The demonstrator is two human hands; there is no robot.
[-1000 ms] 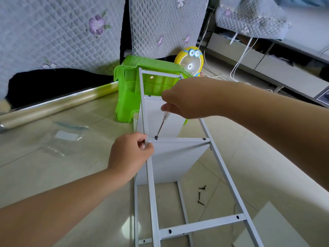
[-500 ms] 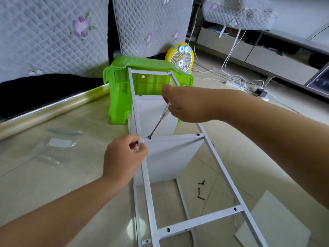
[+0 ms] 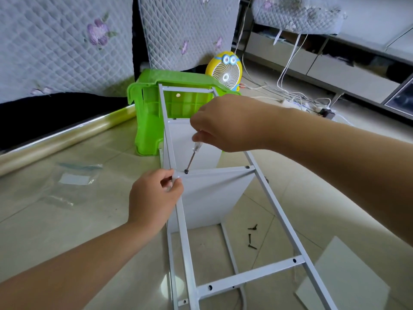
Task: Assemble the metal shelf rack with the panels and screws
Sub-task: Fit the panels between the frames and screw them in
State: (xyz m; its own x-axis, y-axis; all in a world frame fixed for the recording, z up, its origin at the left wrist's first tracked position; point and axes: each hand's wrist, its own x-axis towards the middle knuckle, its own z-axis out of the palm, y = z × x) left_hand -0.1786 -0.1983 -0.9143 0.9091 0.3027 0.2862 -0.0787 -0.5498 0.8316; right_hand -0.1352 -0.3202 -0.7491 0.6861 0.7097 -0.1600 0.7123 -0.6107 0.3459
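The white metal rack frame [image 3: 283,222] lies on the floor, its far end against a green stool. A white panel [image 3: 210,198] stands fixed between its side rails. My right hand [image 3: 225,124] grips a small screwdriver [image 3: 194,153] with a clear handle; its tip sits on a dark screw [image 3: 186,172] at the crossbar's left end. My left hand [image 3: 156,198] pinches the left rail beside that screw. A second screw [image 3: 247,167] sits at the crossbar's right end. A few loose black screws [image 3: 251,237] lie on the floor inside the frame.
A green plastic stool [image 3: 145,121] lies on its side behind the frame, a yellow fan [image 3: 225,72] beyond it. A loose white panel [image 3: 344,278] lies at lower right. A clear plastic bag [image 3: 71,182] and a foil roll [image 3: 67,139] lie to the left. Cables trail at the right.
My head camera has shifted, so the scene sits a little lower and left. The right hand has turned slightly on the screwdriver; its tip stays on the screw. The left hand keeps its hold.
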